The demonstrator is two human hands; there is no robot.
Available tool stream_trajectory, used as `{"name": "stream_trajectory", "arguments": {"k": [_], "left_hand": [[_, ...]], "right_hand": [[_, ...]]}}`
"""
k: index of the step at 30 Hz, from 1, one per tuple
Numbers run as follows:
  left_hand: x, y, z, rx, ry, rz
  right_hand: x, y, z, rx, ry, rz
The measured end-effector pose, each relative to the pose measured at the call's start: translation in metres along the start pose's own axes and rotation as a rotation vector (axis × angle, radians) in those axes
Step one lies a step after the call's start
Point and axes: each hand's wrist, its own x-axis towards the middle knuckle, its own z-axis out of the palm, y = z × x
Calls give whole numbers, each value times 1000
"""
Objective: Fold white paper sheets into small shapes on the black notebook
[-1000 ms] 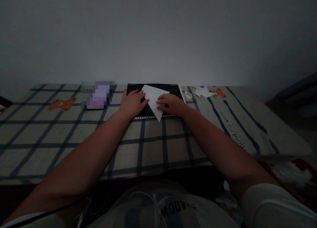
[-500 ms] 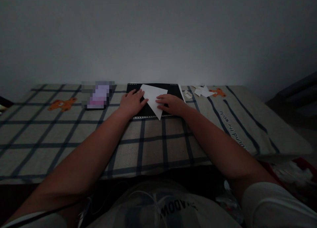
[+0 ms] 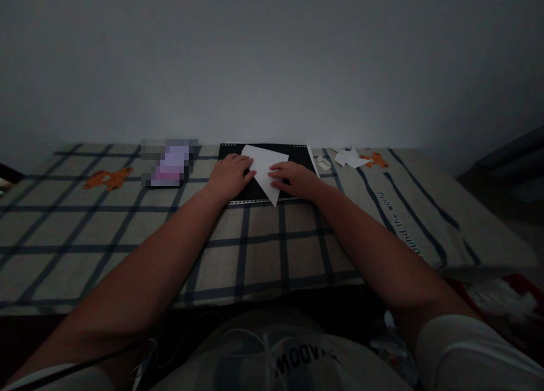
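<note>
A folded sheet of white paper [image 3: 264, 163] lies on a black notebook [image 3: 293, 152] with punched holes along its edges. One pointed corner of the paper reaches past the notebook's near edge. My left hand [image 3: 232, 175] rests at the paper's left edge, fingers stretched out, the fingertips touching it. From the other side my right hand [image 3: 295, 179] lies over the paper's right part, its fingers spread on the surface. The picture is dim, and the palms are hidden.
A phone [image 3: 172, 163] with a blurred-out screen lies left of the notebook on the checked tablecloth [image 3: 263, 266]. Small white paper pieces [image 3: 352, 157] and a little pale object [image 3: 323, 163] lie to the right. A plain wall [image 3: 272, 62] stands behind the table.
My left hand's fingers have shifted slightly right and drawn in along the paper's left edge. My right hand and the paper look nearly unchanged.
</note>
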Motion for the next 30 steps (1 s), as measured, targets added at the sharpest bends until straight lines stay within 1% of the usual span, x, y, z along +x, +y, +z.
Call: {"name": "stream_trajectory", "arguments": {"k": [2,6,14,17,21,23,26,30], "left_hand": [[0,-1,-1,12,-56,-1],[-2,-2,-5,40,-145,38],[-4,10,-9,33,-264,-13],[-5,14,-8,16,-277,-34],[-8,19,-6,30,-259,-40],[-10,21,-6,58,-232,-22],[-10,21,-10,93,-139,9],[-9,14,-21,90,-10,-33]], "right_hand": [[0,1,0,-3,-1,-4],[-1,0,0,1,10,-12],[-1,1,0,10,6,-5],[-1,3,1,23,12,-6],[-2,5,3,25,12,-8],[-2,6,4,32,16,-11],[-3,7,3,14,34,15],[-5,9,1,-52,94,140]]}}
